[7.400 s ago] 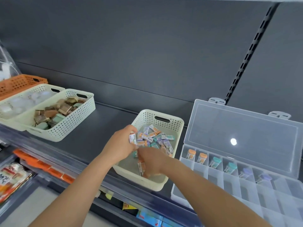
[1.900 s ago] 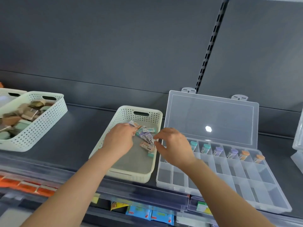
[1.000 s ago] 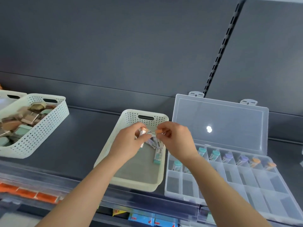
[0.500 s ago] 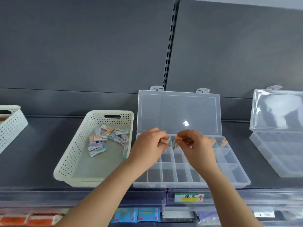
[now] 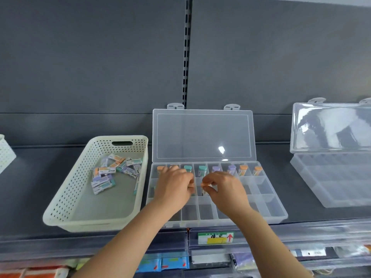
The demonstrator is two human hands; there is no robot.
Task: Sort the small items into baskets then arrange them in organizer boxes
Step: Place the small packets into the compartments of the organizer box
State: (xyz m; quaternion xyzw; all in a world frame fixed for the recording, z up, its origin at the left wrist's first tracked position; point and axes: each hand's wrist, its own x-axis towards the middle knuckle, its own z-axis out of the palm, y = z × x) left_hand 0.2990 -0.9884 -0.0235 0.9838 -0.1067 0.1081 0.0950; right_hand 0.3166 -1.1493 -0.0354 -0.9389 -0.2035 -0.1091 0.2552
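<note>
A clear organizer box (image 5: 269,199) stands open on the shelf, its lid (image 5: 202,135) leaning back. Its back row holds small capped items in orange, teal and purple (image 5: 201,170). My right hand (image 5: 224,189) pinches an orange-capped item (image 5: 204,185) over the second row. My left hand (image 5: 173,185) hovers beside it with fingers curled; what it holds is hidden. To the left, a cream perforated basket (image 5: 66,201) contains several more small items (image 5: 108,173).
A second clear organizer box (image 5: 331,181) sits open at the right. The corner of another perforated basket (image 5: 6,153) shows at the far left edge. A lower shelf with price tags (image 5: 215,237) and packaged goods lies below.
Both hands left the basket and moved right over the organizer box, carrying small items. Over the last half second they lowered toward the second row.
</note>
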